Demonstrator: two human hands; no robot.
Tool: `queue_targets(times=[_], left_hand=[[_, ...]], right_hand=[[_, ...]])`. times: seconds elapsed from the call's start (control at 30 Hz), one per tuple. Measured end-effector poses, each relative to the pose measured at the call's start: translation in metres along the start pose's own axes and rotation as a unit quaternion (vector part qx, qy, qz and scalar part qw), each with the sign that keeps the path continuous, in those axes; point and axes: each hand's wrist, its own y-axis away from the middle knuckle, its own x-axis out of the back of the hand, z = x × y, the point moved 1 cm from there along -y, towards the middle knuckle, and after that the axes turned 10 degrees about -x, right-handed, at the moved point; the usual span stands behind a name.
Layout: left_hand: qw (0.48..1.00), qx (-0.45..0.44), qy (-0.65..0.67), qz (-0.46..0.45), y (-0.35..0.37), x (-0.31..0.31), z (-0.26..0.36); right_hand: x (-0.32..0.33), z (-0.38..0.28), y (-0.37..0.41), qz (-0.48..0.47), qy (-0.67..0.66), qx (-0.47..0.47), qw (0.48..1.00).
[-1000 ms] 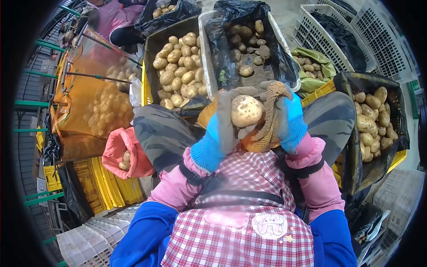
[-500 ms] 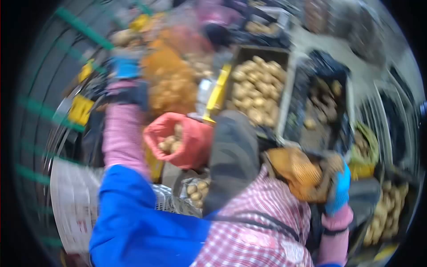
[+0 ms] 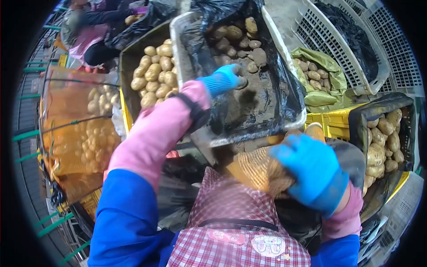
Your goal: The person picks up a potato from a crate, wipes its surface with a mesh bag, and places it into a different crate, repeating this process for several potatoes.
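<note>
My left hand (image 3: 227, 79), in a blue glove with dirty grey fingertips, reaches over a crate (image 3: 179, 49) lined with black plastic. Its fingers are slightly curled and apart, with nothing visible between them. Just beyond lie several soil-covered potatoes (image 3: 235, 33), and dry soil (image 3: 249, 104) covers the crate's bottom. Above my lap, my right hand (image 3: 311, 171), also in a blue glove and partly blurred, grips a dirty orange-brown ribbed cloth (image 3: 255, 168). The fingertips of the right hand are hidden.
Left of the lined crate stands a crate of cleaner potatoes (image 3: 153, 75). An orange mesh bag (image 3: 73, 142) of potatoes is farther left. To the right are a green sack (image 3: 327, 95), another potato crate (image 3: 396, 171) and white perforated crates (image 3: 329, 40). Another person (image 3: 95, 35) sits at upper left.
My left hand has moved from the far left, where it held what looks like a potato, to over the lined crate. The view has turned right. My right hand stays with the cloth.
</note>
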Motion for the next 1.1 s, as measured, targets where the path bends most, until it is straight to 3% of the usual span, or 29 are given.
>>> queue_targets(times=[0.03, 0.13, 0.17, 0.2, 0.27, 0.33, 0.4, 0.47, 0.5, 0.6, 0.73, 0.77, 0.87, 0.9, 0.93, 1.0, 1.03, 1.1], left_hand=[[0.994, -0.029, -0.103, -0.015, -0.033, -0.012, -0.019], [0.949, 0.059, -0.311, 0.007, -0.095, -0.058, -0.078], [0.932, 0.114, -0.335, -0.074, -0.101, -0.068, -0.08], [0.944, 0.142, -0.289, -0.066, -0.103, -0.088, -0.094], [0.941, 0.105, -0.319, -0.033, -0.116, -0.101, -0.109], [0.993, 0.095, -0.071, -0.017, -0.113, -0.106, -0.111], [0.971, 0.064, 0.23, 0.037, -0.108, -0.1, -0.081], [0.939, 0.14, 0.305, 0.073, -0.087, -0.065, 0.001], [0.917, 0.045, 0.384, 0.1, -0.082, -0.063, 0.004], [0.824, -0.064, 0.561, 0.034, -0.007, -0.027, 0.079], [0.71, -0.148, 0.689, 0.011, 0.081, -0.015, 0.135], [0.678, -0.169, 0.716, -0.006, 0.104, -0.015, 0.147], [0.683, -0.268, 0.666, 0.134, 0.147, -0.029, 0.182], [0.772, -0.349, 0.492, 0.202, 0.164, -0.032, 0.192], [0.815, -0.396, 0.303, 0.295, 0.181, -0.035, 0.202], [0.754, -0.371, 0.472, 0.267, 0.196, -0.045, 0.209], [0.711, -0.341, 0.569, 0.233, 0.203, -0.048, 0.21], [0.81, -0.341, 0.392, 0.273, 0.217, -0.053, 0.193]], right_hand=[[0.0, 0.005, -0.002, -0.081, 0.017, -0.019, 0.996], [0.0, 0.01, -0.011, -0.123, -0.015, -0.028, 0.992], [0.005, 0.011, -0.016, -0.143, -0.019, -0.04, 0.989], [0.011, 0.011, -0.02, -0.161, -0.022, -0.051, 0.985], [0.014, 0.018, -0.025, -0.181, -0.023, -0.063, 0.981], [0.015, 0.021, -0.019, -0.189, -0.02, -0.058, 0.98], [0.013, 0.023, -0.011, -0.165, -0.032, -0.069, 0.983], [0.01, 0.024, -0.001, -0.119, -0.039, -0.072, 0.989], [0.01, 0.025, 0.003, -0.093, -0.043, -0.068, 0.992], [0.016, 0.024, 0.011, 0.005, -0.102, -0.078, 0.992], [-0.013, 0.041, 0.017, 0.21, -0.146, -0.062, 0.965], [-0.008, 0.037, 0.017, 0.192, -0.181, -0.1, 0.959], [-0.02, 0.034, 0.015, 0.121, -0.4, -0.096, 0.904], [-0.037, 0.029, 0.009, 0.104, -0.517, -0.06, 0.847], [-0.048, 0.022, 0.009, 0.106, -0.582, -0.036, 0.805], [-0.058, 0.001, 0.013, 0.107, -0.701, 0.005, 0.705], [-0.059, -0.004, 0.016, 0.118, -0.709, 0.018, 0.695], [-0.058, -0.014, 0.021, 0.173, -0.646, 0.039, 0.742]])
